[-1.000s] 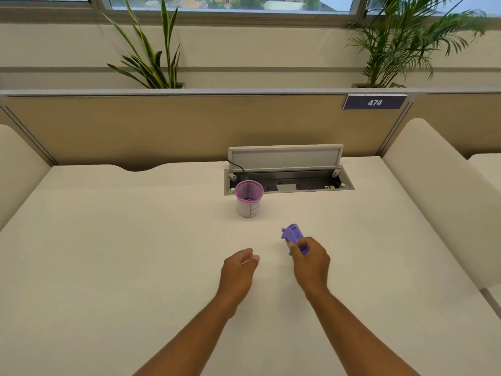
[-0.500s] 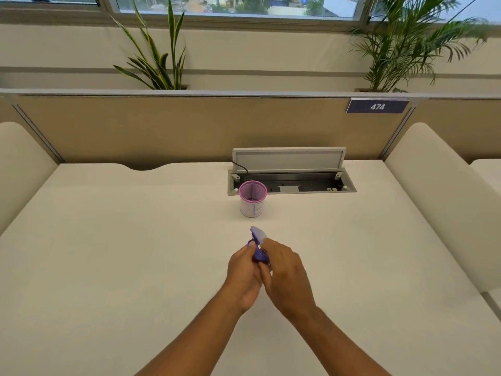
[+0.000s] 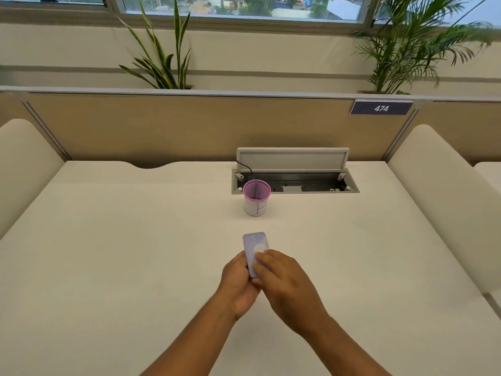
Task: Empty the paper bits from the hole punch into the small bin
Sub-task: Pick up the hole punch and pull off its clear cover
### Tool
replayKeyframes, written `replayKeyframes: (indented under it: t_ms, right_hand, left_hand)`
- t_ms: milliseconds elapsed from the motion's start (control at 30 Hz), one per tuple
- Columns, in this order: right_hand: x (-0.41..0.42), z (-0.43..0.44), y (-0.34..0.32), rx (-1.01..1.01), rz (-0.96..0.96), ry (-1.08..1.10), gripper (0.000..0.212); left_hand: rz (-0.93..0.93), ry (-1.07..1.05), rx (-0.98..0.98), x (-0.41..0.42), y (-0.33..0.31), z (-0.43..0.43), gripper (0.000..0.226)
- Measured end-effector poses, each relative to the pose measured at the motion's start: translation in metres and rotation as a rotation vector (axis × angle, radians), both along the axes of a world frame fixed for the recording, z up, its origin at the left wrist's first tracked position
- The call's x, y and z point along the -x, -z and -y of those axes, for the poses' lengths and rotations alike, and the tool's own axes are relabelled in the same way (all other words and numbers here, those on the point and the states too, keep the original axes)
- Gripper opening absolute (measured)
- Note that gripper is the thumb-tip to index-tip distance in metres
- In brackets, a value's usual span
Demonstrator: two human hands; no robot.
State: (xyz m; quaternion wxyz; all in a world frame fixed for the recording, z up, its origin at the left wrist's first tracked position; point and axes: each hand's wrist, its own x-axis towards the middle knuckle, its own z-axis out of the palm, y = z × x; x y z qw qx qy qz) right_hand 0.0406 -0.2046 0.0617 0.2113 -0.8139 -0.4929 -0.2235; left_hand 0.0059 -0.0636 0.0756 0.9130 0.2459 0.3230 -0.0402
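The purple hole punch is held above the middle of the white desk, turned so its pale flat underside faces up, with a whitish patch showing through it. My left hand grips it from the left and below. My right hand lies over its near end, fingertips on the underside. The small bin, a pink mesh cup with a white wrap, stands upright on the desk a short way beyond the punch, apart from both hands.
An open cable tray with a raised lid and a black cord sits just behind the bin. A tan partition closes the desk's far edge. Padded dividers flank both sides. Plants stand behind the partition.
The right hand carried the punch from the right to the centre. The left hand joined it. The punch has been turned so its flat underside now faces up.
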Motion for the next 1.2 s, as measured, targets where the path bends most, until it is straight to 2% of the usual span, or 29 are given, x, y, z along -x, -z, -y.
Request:
replayKeyframes:
  t_ms: [167,467,667,867,967,1100,1200]
  right_hand:
    - [0.004,0.002,-0.003,0.038,0.031,-0.021,0.026]
    - [0.008,0.003,-0.006,0.022,0.048,-0.028,0.030]
    - [0.012,-0.001,-0.007,-0.036,0.012,-0.004,0.023]
    - [0.014,-0.004,-0.022,-0.082,-0.002,0.061,0.010]
    - [0.015,-0.006,-0.029,-0.149,-0.045,0.101,0.006]
    - [0.013,-0.007,-0.039,-0.289,-0.099,0.154,0.041]
    - [0.007,-0.006,-0.044,-0.342,-0.168,0.213,0.045]
  left_hand:
    - [0.060,-0.006,0.084,0.005,0.003,0.005,0.031]
    - [0.062,-0.033,0.211,0.007,-0.001,0.008,0.037]
    - [0.067,-0.027,0.276,0.007,-0.003,0.008,0.035]
    - [0.072,-0.041,0.065,0.007,0.001,0.011,0.028]
    - [0.077,-0.055,0.030,0.010,0.005,0.013,0.027]
    - [0.062,-0.042,-0.073,0.009,0.011,0.013,0.030]
    - [0.013,-0.033,-0.133,0.007,0.014,0.010,0.028]
